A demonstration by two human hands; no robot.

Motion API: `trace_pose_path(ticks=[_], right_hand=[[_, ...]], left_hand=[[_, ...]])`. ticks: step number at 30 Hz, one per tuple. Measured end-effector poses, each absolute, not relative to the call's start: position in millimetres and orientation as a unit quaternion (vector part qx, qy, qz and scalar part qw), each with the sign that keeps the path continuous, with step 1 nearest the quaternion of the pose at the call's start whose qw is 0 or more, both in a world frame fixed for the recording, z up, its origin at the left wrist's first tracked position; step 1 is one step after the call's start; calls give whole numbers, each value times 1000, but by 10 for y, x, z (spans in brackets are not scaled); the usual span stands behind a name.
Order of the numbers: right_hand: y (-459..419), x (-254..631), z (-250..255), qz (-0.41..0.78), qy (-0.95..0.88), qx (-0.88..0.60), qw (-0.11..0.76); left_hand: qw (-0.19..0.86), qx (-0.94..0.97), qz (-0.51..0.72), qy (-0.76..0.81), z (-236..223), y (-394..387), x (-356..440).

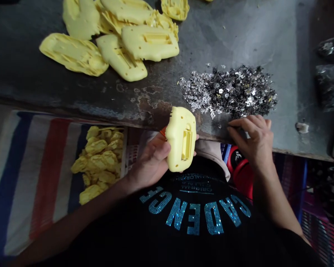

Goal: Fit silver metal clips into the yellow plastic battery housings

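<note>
Yellow shell (pixel 181 139) sits clamped in your left fingers (pixel 156 152), just off the counter (pixel 105 100) edge; your right fingers (pixel 247 126) curl together beside the metal chips (pixel 228 91); keep the shell steady, slot side up.

A yellow plastic housing (pixel 180 139) sits in the left hand (pixel 151 163), near heaped small metal pieces (pixel 228 89).

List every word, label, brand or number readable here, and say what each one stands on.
"CADENCE": large blue sparkly letters on the black shirt, upside down in this view.
"ORIGINAL": small print above those letters on the shirt, upside down, only just readable.
The other small lines around it on the shirt: too small and blurred to read.
The yellow plastic casing shows no readable writing.
</note>
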State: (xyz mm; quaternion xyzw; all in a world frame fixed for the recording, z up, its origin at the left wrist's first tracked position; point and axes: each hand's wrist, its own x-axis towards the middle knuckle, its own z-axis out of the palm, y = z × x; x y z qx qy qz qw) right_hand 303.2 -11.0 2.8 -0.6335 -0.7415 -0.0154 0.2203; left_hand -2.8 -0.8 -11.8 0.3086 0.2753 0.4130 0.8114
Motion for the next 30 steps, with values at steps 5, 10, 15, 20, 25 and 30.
trace_pose_path(ticks=[5,10,15,20,25,30], right_hand=[[32,2896,32,-15,-772,-616,156],[47,2919,134,21,-770,-611,182],[-130,2722,334,327,-676,-515,412],[-177,2455,345,410,-657,-444,451],[-183,2491,299,337,-699,-463,427],[-225,2512,337,295,-712,-475,426]], left_hand=[[828,276,411,264,-46,-24,18],[862,232,358,273,-108,-51,-6],[881,226,321,265,-198,-67,8],[889,240,313,232,-179,-95,39],[899,246,289,218,-151,-109,18],[903,253,283,202,-142,-117,60]])
